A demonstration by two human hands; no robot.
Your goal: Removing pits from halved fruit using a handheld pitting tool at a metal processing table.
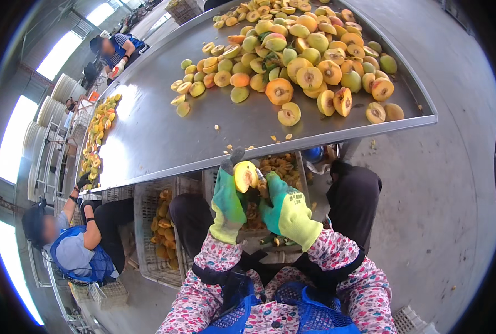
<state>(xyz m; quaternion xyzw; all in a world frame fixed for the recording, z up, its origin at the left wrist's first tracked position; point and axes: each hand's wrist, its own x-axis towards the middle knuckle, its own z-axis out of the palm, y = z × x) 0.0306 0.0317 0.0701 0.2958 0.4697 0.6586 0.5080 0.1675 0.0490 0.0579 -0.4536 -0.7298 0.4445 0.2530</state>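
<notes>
My left hand [228,204], in a green and yellow coated work glove, grips a halved yellow peach [243,176] with its cut face turned to the right. In the matching glove, my right hand [288,208] is closed on a small hand tool [261,175], whose metal part shows by the cut face. Its handle is mostly hidden by my fingers, and whether the metal touches the flesh I cannot tell. Both hands are just off the near edge of a metal table [168,137]. Many halved peaches [310,77] are heaped on that table.
Below my hands is a crate [304,175] with peach pieces. Another plastic crate [145,254] of peach halves stands left of my knee. A co-worker [74,250] sits at the left by a row of fruit [99,129]. A second person [120,54] leans at the far side.
</notes>
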